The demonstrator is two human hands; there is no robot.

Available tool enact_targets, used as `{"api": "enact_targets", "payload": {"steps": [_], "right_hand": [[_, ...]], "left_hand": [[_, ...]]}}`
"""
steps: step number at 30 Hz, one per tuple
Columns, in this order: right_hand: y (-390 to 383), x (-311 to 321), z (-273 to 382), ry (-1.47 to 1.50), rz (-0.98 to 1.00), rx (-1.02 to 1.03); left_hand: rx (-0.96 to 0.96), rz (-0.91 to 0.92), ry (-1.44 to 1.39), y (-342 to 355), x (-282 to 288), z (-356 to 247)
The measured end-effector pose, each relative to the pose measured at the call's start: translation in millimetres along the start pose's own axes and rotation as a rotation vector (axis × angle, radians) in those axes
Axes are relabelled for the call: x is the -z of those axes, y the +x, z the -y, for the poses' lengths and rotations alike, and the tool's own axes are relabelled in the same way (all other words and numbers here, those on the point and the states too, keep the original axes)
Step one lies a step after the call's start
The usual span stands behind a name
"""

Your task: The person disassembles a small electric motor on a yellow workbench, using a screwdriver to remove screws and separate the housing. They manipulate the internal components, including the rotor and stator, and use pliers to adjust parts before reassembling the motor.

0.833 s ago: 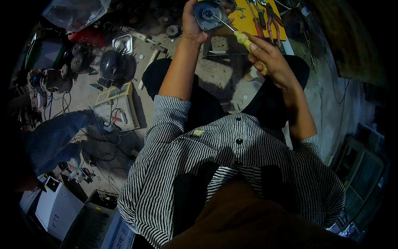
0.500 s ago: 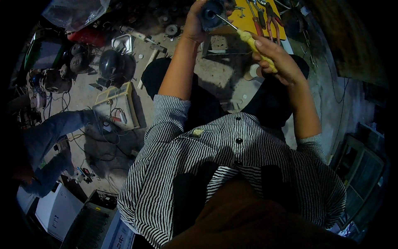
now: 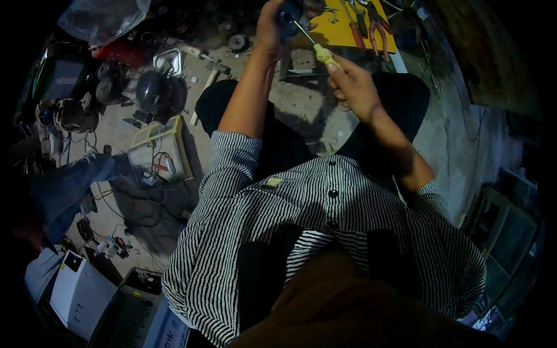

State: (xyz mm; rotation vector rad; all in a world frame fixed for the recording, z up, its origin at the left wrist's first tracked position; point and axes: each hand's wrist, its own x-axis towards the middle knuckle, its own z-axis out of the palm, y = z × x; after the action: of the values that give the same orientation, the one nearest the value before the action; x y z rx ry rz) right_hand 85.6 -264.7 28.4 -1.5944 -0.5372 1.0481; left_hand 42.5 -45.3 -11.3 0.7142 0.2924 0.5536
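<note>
At the top of the view my left hand point(image 3: 268, 33) grips a dark, round, cup-shaped part point(image 3: 289, 14); its top runs up to the picture's edge. A screwdriver point(image 3: 322, 54) with a yellow handle is in my right hand point(image 3: 355, 88), fingers closed round the grip. Its metal shaft slants up and left, and the tip reaches the hollow of the dark part. Whether the tip sits in a screw I cannot tell. Just beyond my hands lies a yellow board point(image 3: 339, 36) with pliers point(image 3: 378, 36) and other hand tools on it.
Left of my knees a hammer point(image 3: 217, 71) stands near a dark glossy round object point(image 3: 152, 90). A yellow-edged panel point(image 3: 184, 148) lies with cables beside another person's jeans-clad leg point(image 3: 75, 177). A white box point(image 3: 80, 293) is at lower left, framed panels point(image 3: 502, 232) at right.
My right hand has moved left and slightly down along with the screwdriver, whose handle now stands steeper. My left hand and the dark part have shifted slightly left.
</note>
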Motion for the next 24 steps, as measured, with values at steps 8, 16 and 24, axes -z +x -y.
{"api": "enact_targets", "payload": {"steps": [8,16,24], "right_hand": [[4.5,9.9,7.2,0.256,0.144,-0.237],[13.6,-9.9,-27.2,-0.194,0.0,0.007],[32.4,-9.0,-41.9,-0.617,-0.164,0.4]], "left_hand": [[0.057,0.02,-0.034,14.4,29.4,15.3],[0.039,-0.01,-0.063,15.0,25.3,24.5],[0.017,0.145,-0.124,42.2,69.8,37.1]]}}
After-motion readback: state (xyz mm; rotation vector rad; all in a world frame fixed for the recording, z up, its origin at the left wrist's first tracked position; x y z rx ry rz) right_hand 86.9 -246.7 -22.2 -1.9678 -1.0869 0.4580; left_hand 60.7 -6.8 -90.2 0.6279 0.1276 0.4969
